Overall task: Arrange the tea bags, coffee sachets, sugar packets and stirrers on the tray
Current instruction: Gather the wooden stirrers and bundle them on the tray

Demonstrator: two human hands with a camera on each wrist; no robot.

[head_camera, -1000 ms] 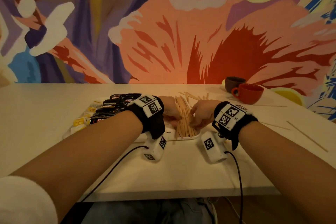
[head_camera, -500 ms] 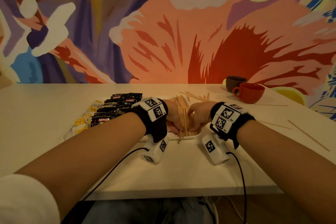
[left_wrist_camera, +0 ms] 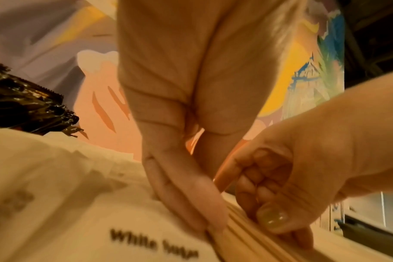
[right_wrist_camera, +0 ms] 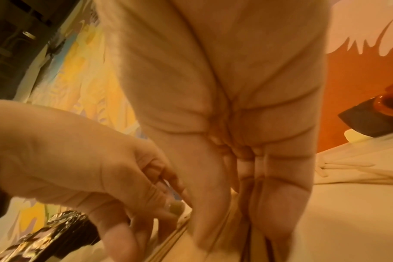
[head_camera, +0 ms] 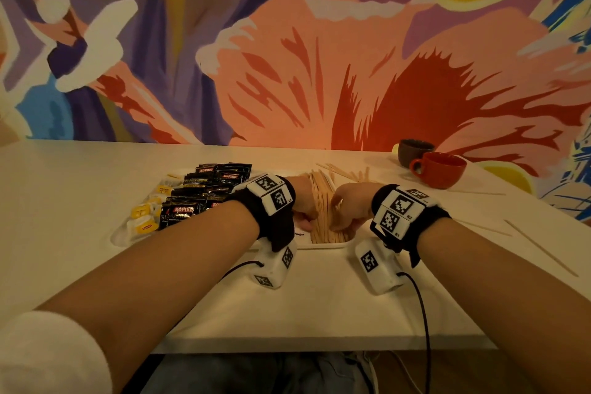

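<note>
Stirrers [head_camera: 321, 225] bundled between fingers: left hand [head_camera: 303, 200] presses flat, straight-fingered; right hand [head_camera: 351, 205] curls round, gripping them.

In the head view, the fingertips of the left hand [head_camera: 303, 198] and right hand [head_camera: 348, 205] are hidden behind the hands' own backs, among the stirrers [head_camera: 323, 217]. The left wrist band covers part of the tray [head_camera: 326, 246]. The print on the sugar packets [left_wrist_camera: 79, 203] is blurred. The coffee sachets [right_wrist_camera: 47, 235] are blurred and cut off by the bottom edge of the right wrist view.
</note>
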